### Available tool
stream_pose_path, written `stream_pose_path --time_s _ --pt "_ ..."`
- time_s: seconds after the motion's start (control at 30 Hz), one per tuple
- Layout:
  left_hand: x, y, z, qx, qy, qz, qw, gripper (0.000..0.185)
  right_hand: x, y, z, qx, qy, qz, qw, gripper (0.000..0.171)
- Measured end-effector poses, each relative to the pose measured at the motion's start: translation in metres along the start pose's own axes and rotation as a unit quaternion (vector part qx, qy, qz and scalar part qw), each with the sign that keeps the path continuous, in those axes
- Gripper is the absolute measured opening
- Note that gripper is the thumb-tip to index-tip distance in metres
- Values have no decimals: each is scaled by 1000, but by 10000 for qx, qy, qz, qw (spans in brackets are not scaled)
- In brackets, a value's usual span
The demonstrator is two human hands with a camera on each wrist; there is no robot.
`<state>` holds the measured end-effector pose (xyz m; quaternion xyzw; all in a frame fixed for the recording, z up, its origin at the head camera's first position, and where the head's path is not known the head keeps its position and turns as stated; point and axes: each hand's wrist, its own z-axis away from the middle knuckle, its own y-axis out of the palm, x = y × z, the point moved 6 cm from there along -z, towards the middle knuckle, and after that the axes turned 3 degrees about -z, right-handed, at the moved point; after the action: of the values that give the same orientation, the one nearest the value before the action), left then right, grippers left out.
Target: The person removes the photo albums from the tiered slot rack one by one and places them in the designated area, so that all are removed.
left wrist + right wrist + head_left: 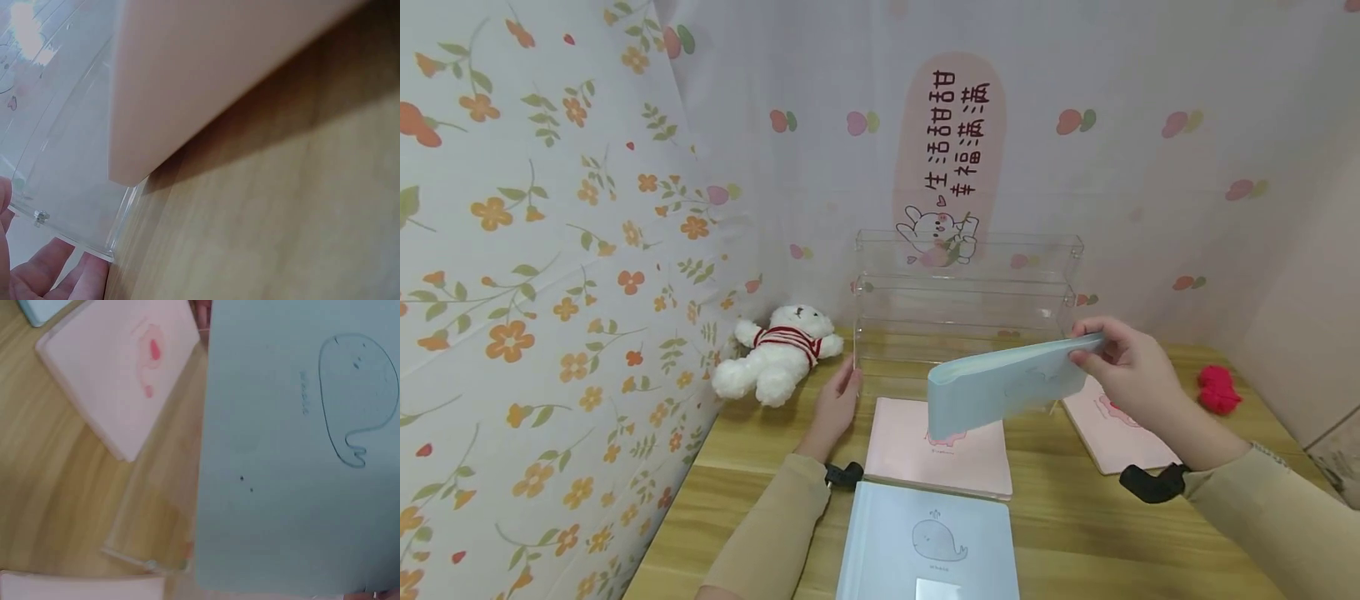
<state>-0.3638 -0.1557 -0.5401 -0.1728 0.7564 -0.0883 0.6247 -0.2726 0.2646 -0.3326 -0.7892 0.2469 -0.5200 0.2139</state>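
Floral-curtained corner, wooden table (1075, 533), right hand (1131, 371) grip pinching blue notebook (1000, 387), left hand (835, 408) flat.

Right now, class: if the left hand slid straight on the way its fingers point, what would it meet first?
The left hand already has its fingertips at the left front corner of the clear acrylic shelf, so it would push against that wall at once. Depth is uncertain, but the left wrist view shows fingers at its edge.

The pink wall sticker (950, 158) reads 生活甜甜 幸福满满.
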Motion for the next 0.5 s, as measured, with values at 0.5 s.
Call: stream_pose_path --time_s 0.5 --pt "-3 1 1 111 -271 -36 9996 51 -59 11 45 1722 779 196 9818 21"
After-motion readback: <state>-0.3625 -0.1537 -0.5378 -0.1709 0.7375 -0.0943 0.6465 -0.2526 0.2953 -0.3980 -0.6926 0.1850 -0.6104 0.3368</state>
